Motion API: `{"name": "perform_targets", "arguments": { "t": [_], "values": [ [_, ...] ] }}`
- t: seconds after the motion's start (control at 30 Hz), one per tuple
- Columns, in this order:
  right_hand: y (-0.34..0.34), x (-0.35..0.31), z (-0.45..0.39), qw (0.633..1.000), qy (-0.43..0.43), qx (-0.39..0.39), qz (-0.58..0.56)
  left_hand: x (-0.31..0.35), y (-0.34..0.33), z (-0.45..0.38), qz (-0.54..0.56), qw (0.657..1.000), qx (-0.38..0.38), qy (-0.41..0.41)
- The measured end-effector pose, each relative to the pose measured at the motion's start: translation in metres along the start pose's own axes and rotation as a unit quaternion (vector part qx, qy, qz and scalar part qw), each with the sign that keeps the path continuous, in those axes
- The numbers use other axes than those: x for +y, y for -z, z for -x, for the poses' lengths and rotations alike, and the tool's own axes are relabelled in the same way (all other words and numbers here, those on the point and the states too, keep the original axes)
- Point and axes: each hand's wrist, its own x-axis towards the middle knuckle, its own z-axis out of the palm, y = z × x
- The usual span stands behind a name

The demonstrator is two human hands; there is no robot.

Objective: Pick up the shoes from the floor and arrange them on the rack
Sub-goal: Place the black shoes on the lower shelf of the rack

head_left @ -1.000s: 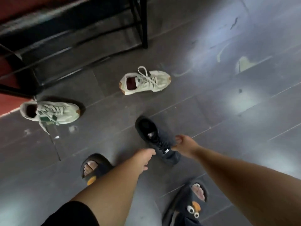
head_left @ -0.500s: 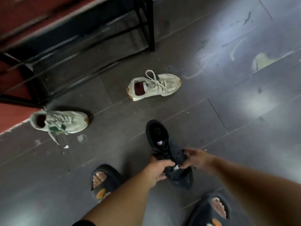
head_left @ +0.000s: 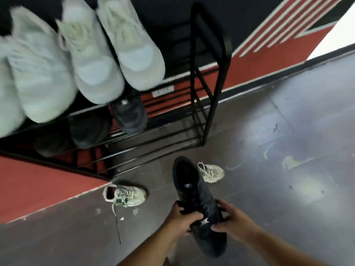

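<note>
- Head view: both hands hold one black shoe (head_left: 199,204) up above the grey floor (head_left: 269,189).
- The left hand (head_left: 182,219) has its grip closed around the left side of the black shoe, with the thumb on top by the laces.
- The right hand (head_left: 233,220) has its grip closed on the right side of the same shoe.
- The open end of the black shoe points away, toward the black metal rack (head_left: 209,77).
- Two pale shoes lie on the floor. One (head_left: 125,194) is by the red wall, with a loose lace trailing. The other (head_left: 211,172) is partly hidden behind the black shoe.
- Big pale shoes (head_left: 92,54) sit in a row on the top shelf of the rack. They look blurry.
- Dark shoes (head_left: 130,116) sit on the shelf below them.
</note>
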Motion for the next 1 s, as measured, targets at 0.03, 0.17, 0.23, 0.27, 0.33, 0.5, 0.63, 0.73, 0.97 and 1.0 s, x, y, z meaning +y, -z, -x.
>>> {"name": "perform_targets", "arguments": {
  "t": [0.03,0.17,0.23,0.27,0.33,0.5,0.63,0.73,0.97,1.0],
  "values": [
    [-0.002,-0.019,0.007,1.0,0.014,0.005,0.002,0.014,0.007,0.012,-0.009,1.0,0.006,-0.018],
    [-0.01,-0.096,0.035,0.998,0.058,0.016,-0.005,0.064,0.038,0.053,-0.013,0.997,0.014,-0.078],
    [-0.01,-0.124,0.044,0.998,0.063,0.014,-0.006,0.082,0.05,0.066,-0.008,0.996,0.016,-0.093],
    [-0.011,-0.141,0.047,0.998,0.068,0.012,-0.004,0.094,0.058,0.071,-0.004,0.995,0.016,-0.1],
    [-0.014,-0.167,0.052,0.998,0.067,0.019,-0.007,0.113,0.071,0.079,0.001,0.995,0.012,-0.102],
    [-0.016,-0.225,0.05,0.999,0.025,0.034,-0.028,0.161,0.093,0.082,0.004,0.995,-0.013,-0.095],
    [-0.013,-0.252,0.036,0.998,0.01,0.041,-0.041,0.189,0.099,0.068,0.017,0.995,-0.031,-0.098],
    [-0.011,-0.265,0.019,0.997,0.013,0.034,-0.061,0.2,0.102,0.053,0.046,0.994,-0.014,-0.102],
    [0.002,-0.296,-0.022,0.993,0.038,0.008,-0.111,0.203,0.099,0.024,0.13,0.975,0.047,-0.171],
    [0.003,-0.301,-0.025,0.993,0.04,0.005,-0.113,0.202,0.1,0.023,0.137,0.973,0.063,-0.176]
  ]
}}
